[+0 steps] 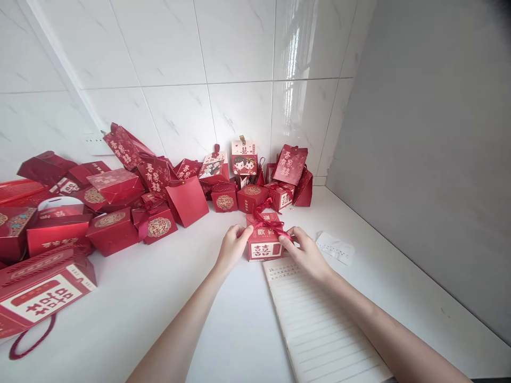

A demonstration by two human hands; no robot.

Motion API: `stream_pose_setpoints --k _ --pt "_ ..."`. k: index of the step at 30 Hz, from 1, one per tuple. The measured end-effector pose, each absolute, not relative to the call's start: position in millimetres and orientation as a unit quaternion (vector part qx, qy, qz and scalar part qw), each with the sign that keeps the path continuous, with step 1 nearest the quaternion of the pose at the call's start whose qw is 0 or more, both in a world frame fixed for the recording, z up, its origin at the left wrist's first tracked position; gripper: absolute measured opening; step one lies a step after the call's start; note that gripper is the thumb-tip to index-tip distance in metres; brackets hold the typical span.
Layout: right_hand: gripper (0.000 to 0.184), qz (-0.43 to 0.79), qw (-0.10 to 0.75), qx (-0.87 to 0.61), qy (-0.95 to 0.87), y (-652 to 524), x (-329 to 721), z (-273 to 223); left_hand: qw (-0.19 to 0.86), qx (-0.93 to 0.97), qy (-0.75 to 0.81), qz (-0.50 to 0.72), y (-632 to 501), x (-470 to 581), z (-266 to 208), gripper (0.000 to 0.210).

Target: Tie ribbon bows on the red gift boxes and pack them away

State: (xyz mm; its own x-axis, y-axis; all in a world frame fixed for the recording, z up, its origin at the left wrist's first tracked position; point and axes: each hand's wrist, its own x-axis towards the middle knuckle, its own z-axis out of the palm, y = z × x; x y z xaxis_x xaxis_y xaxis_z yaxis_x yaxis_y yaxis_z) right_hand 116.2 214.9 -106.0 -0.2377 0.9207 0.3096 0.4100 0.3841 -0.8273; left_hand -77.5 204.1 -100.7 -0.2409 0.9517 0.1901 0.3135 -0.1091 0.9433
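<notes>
A small red gift box with a white double-happiness panel stands upright on the white surface in front of me. A dark red ribbon is tied in a bow over its top. My left hand is closed at the box's left upper edge, with the thumb against it near the bow; the other fingertips are partly hidden. At the right side, my right hand pinches the ribbon's right end between thumb and fingers, close to the box.
An open lined notebook with handwriting lies under my right forearm. Right of it is a white paper slip. Several red boxes crowd the left, and more line the tiled wall. A grey panel borders the right.
</notes>
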Motion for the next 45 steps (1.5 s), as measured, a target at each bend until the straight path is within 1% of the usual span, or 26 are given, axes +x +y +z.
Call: stream_pose_setpoints --k 4,9,11,17,23,26,29,32,34,36,39,41,45 --pt "0.037 0.3 0.424 -0.438 -0.734 215.1 117.4 -104.7 0.284 0.551 0.571 0.538 203.0 -77.1 -98.7 0.034" --pt "0.037 0.33 0.453 -0.403 -0.724 216.1 117.9 -104.8 0.25 0.572 0.535 0.569 197.6 -73.3 -92.3 0.028" --pt "0.035 0.338 0.449 -0.404 -0.722 215.6 117.9 -104.7 0.261 0.584 0.522 0.564 196.4 -71.5 -93.0 0.028" --pt "0.023 0.334 0.412 -0.408 -0.743 211.4 116.8 -103.0 0.295 0.622 0.494 0.53 198.0 -68.1 -102.4 0.025" --pt "0.019 0.301 0.41 -0.411 -0.757 215.9 121.2 -101.4 0.258 0.651 0.478 0.53 199.6 -68.8 -108.1 0.022" --pt "0.021 0.31 0.399 -0.405 -0.762 218.1 123.7 -100.3 0.226 0.677 0.469 0.52 199.3 -68.7 -109.9 0.021" --pt "0.018 0.328 0.398 -0.391 -0.762 219.8 125.0 -100.6 0.223 0.681 0.478 0.508 198.6 -69.1 -110.3 0.022" --pt "0.015 0.358 0.403 -0.381 -0.751 223.5 126.4 -103.0 0.248 0.667 0.489 0.505 197.7 -70.4 -107.8 0.022" --pt "0.012 0.384 0.419 -0.374 -0.733 227.0 127.6 -105.0 0.283 0.647 0.484 0.517 197.6 -72.0 -105.0 0.023" --pt "0.01 0.441 0.442 -0.363 -0.692 230.0 128.6 -105.9 0.321 0.62 0.479 0.533 198.7 -74.5 -102.2 0.025" --pt "0.024 0.568 0.479 -0.34 -0.576 232.7 130.1 -103.3 0.373 0.563 0.462 0.574 203.4 -80.0 -99.2 0.028" --pt "0.028 0.62 0.504 -0.329 -0.503 234.0 132.2 -99.3 0.413 0.506 0.443 0.614 206.9 -83.8 -97.2 0.027" --pt "0.021 0.639 0.551 -0.342 -0.414 238.4 139.4 -91.7 0.467 0.384 0.421 0.676 209.3 -89.3 -89.4 0.017"
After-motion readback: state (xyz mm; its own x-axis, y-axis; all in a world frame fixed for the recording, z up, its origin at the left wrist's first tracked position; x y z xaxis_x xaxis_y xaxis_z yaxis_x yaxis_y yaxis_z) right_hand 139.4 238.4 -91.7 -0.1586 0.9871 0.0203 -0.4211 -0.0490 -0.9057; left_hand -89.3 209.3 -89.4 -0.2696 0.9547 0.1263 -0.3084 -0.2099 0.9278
